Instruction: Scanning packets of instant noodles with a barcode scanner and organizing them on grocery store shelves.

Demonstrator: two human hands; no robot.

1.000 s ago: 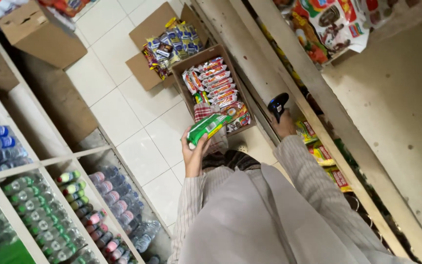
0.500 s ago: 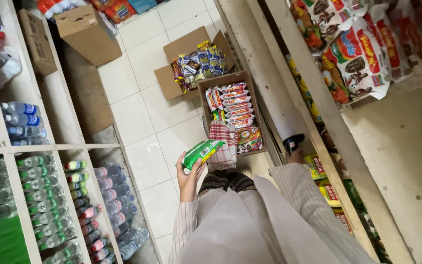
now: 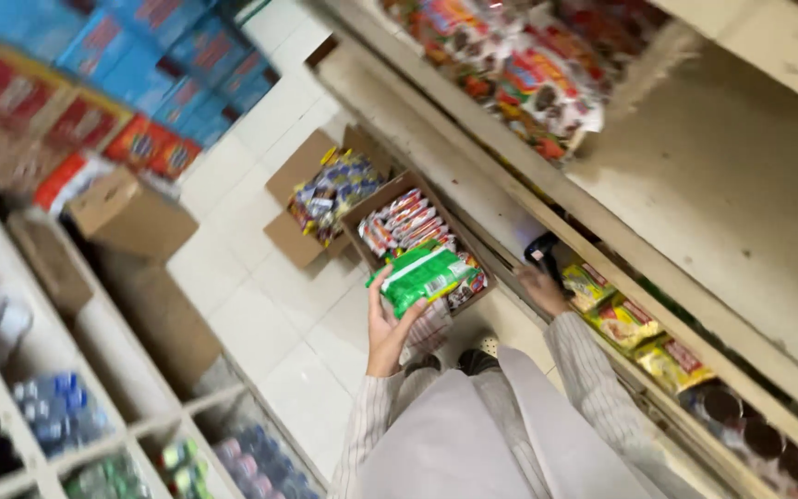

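Green snack packets (image 3: 425,274), a small stack, sit in the left hand (image 3: 386,325), fingers wrapped under and around them, at 12 o'clock from the person's body.

Head view: the right hand (image 3: 544,285) reaches to 2 o'clock against the lower shelf (image 3: 602,231), apparently holding a dark handheld device (image 3: 541,249); whether the fingers close fully on it I cannot tell. An open carton of red packets (image 3: 410,219) stands on the tiled floor (image 3: 270,305) just beyond the stack.

Risk, as judged: the stack is held one-handed and tilted; the top packet could slide off toward the carton. Yellow packets (image 3: 622,319) beside the right wrist could be knocked out.
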